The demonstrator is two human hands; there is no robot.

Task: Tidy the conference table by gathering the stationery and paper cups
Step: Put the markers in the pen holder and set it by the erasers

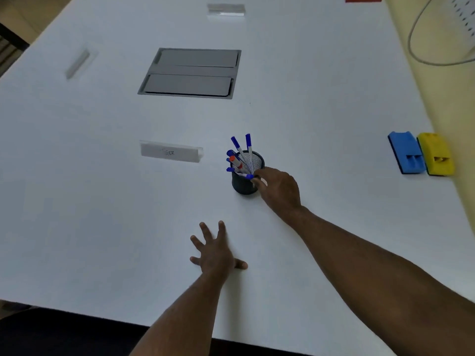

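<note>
One name card (171, 152) reads "TIGER", left of pen cup (244, 185).

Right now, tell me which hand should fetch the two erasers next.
Probably the right hand: it is nearer the blue eraser and yellow eraser, though touching the pen cup. The left hand rests flat, farther away.

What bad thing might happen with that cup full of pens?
The right hand holds the black mesh pen cup only at its rim, on one side. The cup is tall and packed with pens leaning to the far side, so a pull might tip it and spill them across the table. The left hand lies flat on the table, too far off to steady the cup quickly.
</note>
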